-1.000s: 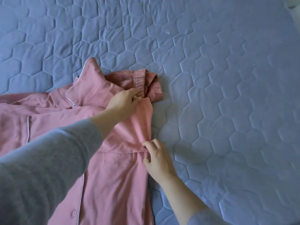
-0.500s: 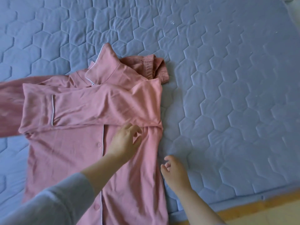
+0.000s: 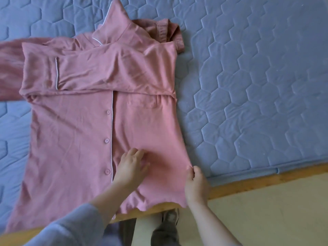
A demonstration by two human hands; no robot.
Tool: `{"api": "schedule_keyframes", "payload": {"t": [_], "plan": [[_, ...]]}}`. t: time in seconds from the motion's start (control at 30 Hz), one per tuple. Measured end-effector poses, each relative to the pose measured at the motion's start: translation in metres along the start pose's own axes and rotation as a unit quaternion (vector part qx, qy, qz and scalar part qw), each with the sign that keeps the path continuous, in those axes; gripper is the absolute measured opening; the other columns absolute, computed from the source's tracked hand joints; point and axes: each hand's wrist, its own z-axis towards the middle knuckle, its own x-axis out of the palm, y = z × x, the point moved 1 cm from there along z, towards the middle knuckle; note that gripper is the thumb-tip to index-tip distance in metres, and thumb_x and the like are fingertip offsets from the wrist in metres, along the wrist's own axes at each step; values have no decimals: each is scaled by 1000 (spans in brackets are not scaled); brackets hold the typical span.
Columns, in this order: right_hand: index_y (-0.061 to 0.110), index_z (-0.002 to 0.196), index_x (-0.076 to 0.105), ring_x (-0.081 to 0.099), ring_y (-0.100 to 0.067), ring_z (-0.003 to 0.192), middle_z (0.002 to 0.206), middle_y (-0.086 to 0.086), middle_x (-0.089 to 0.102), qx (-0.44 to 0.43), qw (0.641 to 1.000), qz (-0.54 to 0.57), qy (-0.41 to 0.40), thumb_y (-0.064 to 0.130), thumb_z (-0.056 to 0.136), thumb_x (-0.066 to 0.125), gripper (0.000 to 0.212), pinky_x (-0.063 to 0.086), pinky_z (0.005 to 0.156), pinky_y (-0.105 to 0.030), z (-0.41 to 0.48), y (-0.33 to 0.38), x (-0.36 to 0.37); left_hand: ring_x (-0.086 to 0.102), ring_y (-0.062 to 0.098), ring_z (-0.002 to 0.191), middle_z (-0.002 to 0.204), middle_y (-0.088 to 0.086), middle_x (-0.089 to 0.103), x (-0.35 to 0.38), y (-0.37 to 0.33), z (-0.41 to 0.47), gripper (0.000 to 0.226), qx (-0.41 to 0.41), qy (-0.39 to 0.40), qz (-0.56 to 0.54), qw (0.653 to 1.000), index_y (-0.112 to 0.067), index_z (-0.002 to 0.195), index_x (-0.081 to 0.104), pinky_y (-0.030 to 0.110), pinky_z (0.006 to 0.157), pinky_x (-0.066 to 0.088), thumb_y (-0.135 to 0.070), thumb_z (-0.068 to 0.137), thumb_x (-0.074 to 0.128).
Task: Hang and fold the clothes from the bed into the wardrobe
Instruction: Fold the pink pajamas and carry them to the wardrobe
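A pink button-up pyjama shirt (image 3: 74, 135) with white piping lies front-up on the blue quilted bed (image 3: 248, 86). One sleeve is folded across its chest, and its hem hangs over the bed's front edge. A second folded reddish-pink garment (image 3: 168, 31) peeks out from under the collar. My left hand (image 3: 132, 167) rests flat on the lower front of the shirt, fingers spread, right of the button row. My right hand (image 3: 196, 185) pinches the shirt's right side edge near the hem.
The bed's wooden frame edge (image 3: 257, 181) runs along the bottom right, with pale floor (image 3: 275, 213) beyond it. My legs and a dark shoe (image 3: 168, 221) show below the bed edge. The wardrobe is out of view.
Both hands have slid down the shirt from the sleeve fold to the lower hem area. My right hand, open a moment ago, now pinches the side edge. The view tilted toward the bed's edge.
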Motion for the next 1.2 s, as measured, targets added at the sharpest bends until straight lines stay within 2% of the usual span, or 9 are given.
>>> {"api": "schedule_keyframes", "payload": {"t": [0.07, 0.27, 0.4, 0.5, 0.67, 0.8, 0.9, 1.03, 1.2], "plan": [[11, 77, 52, 61, -40, 85, 88, -22, 68, 25, 999, 30, -31, 28, 99, 50, 28, 30, 63, -37, -8, -18, -8, 53, 34, 104, 110, 9, 58, 9, 3, -6, 40, -26, 4, 4, 1000, -15, 125, 60, 36, 95, 38, -22, 86, 66], [11, 82, 63, 60, -25, 83, 83, -7, 68, 37, 992, 93, 72, 35, 91, 64, 25, 33, 65, -27, -8, -37, 0, 49, 35, 112, 119, 11, 53, 28, -4, -18, 56, -57, 7, 35, 998, -20, 140, 47, 41, 99, 40, -29, 87, 64], [15, 73, 54, 53, -20, 73, 69, 4, 58, 19, 989, 102, 109, 32, 93, 62, 27, 30, 61, -29, -19, -51, -4, 52, 35, 106, 107, 12, 56, 29, -2, -42, 39, -66, 5, 18, 998, -10, 119, 60, 38, 92, 42, -26, 85, 67], [11, 80, 52, 51, -24, 73, 69, 4, 54, 11, 990, 122, 69, 27, 97, 56, 23, 25, 59, -30, -27, -59, -7, 54, 33, 100, 101, 9, 57, 32, 5, -70, 37, -35, 36, 44, 998, -9, 108, 65, 37, 88, 43, -26, 77, 75], [13, 87, 58, 55, -22, 78, 78, 2, 60, 10, 991, 129, 23, 29, 95, 60, 18, 30, 64, -27, -30, -66, -7, 52, 30, 87, 95, 4, 55, 37, 20, -104, 60, 10, 73, 108, 991, -13, 94, 63, 42, 82, 47, -45, 49, 88], [14, 83, 61, 57, -21, 77, 78, 0, 63, 11, 992, 122, 11, 30, 92, 64, 18, 33, 65, -27, -22, -70, -6, 52, 31, 82, 99, 6, 56, 45, 24, -110, 85, 40, 81, 201, 975, -16, 100, 63, 41, 76, 50, -57, 30, 87], [13, 80, 63, 56, -18, 70, 73, 1, 64, 4, 991, 135, 0, 29, 90, 66, 19, 36, 62, -27, -21, -71, -5, 53, 33, 82, 98, 10, 57, 49, 19, -104, 74, 31, 51, 224, 973, -15, 97, 64, 43, 73, 49, -45, 34, 88], [13, 75, 63, 53, -1, 62, 67, 8, 63, -10, 984, 176, -22, 28, 89, 68, 20, 39, 57, -9, -27, -71, -10, 53, 33, 76, 86, 9, 56, 44, 13, -96, 45, 49, 11, 218, 975, -14, 86, 64, 41, 66, 46, -10, 43, 77], [17, 75, 63, 55, 0, 62, 66, 11, 63, -16, 983, 179, -41, 25, 88, 69, 17, 39, 56, -8, -30, -69, -17, 59, 31, 66, 81, 8, 61, 29, 18, -115, 27, 170, 31, 162, 972, -9, 84, 69, 35, 56, 52, -15, 64, 52]]}}
